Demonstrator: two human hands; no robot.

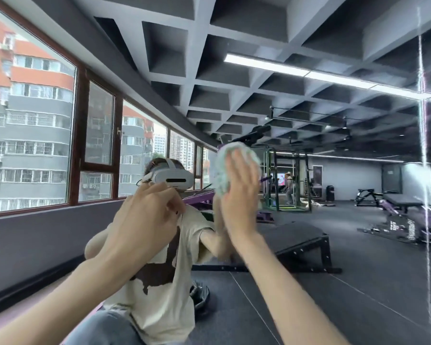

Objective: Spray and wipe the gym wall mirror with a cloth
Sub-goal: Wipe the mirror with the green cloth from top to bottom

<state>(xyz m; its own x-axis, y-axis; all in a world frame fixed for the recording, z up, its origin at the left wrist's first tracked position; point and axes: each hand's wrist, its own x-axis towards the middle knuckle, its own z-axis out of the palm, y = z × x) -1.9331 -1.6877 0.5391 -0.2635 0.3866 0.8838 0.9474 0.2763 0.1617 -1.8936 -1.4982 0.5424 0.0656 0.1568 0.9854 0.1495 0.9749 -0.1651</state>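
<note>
The right hand (239,192) has a wide grip, fingers flat, pressing the bunched cloth (223,158) to the wall mirror (309,108); the cloth shows above and left of that grip. Soft, light and limp, it likely slides under a flat palm, so hooking fingers over its top edge should steady it. The left hand (144,215), further left, is curled; whether its grip holds anything I cannot tell.

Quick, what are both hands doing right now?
Left hand: fingers curled, nothing seen in it.
Right hand: open, flat fingers pressing the cloth on the mirror.
</note>
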